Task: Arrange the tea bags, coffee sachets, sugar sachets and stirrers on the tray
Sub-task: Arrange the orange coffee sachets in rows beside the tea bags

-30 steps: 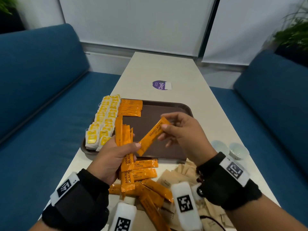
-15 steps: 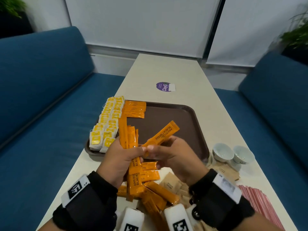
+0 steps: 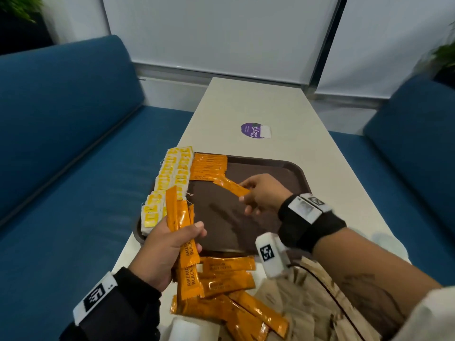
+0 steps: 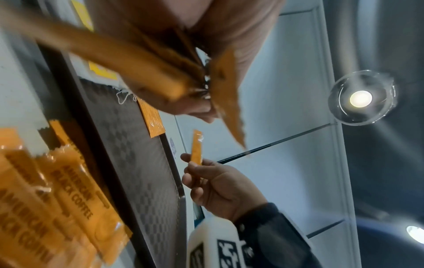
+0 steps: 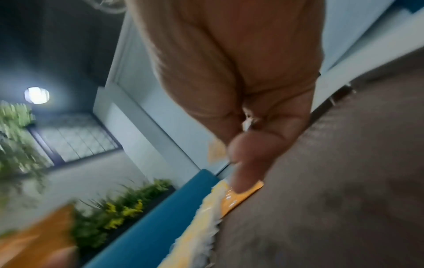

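Over the brown tray, the right hand pinches one coffee sachet beside the laid row; the left hand grips a bundle. Next, probably lay it flush against that row.

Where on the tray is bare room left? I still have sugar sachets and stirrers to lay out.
The tray is bare right of the tea bags and near of the coffee sachet row, out to its right and near rims; the right hand is over part of it with one sachet. The left edge and far-left corner are crowded.
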`<state>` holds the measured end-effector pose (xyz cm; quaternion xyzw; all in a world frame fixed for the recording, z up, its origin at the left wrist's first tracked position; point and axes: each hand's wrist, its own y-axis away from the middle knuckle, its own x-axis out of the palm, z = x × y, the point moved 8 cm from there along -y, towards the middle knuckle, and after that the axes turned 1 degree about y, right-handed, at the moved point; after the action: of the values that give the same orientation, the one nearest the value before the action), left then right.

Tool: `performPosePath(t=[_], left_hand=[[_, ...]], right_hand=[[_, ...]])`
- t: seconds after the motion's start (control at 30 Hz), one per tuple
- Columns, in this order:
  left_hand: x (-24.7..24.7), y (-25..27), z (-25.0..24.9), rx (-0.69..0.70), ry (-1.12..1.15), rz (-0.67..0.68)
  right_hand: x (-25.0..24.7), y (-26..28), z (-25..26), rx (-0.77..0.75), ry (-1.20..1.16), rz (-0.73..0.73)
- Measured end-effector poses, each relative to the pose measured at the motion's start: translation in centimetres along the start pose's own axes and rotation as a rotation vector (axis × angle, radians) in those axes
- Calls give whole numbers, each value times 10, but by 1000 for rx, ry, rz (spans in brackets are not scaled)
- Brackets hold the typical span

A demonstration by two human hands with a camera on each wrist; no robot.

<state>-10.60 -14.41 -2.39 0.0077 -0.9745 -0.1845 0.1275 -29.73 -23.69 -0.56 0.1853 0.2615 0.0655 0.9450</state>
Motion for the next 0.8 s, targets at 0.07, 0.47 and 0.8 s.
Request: performPosePath(t=[0.07,0.47,0.8], left_hand=[[-9,-6,1,-7,-3,-5],[-44,-19,9,-28,45,-29],[-45,-25,14,-36,68,-14]], right_hand=[[-2,-26,9,-25,106,-23],[41,-111,20,103,443,174],[33,-135,20,167,585,68]])
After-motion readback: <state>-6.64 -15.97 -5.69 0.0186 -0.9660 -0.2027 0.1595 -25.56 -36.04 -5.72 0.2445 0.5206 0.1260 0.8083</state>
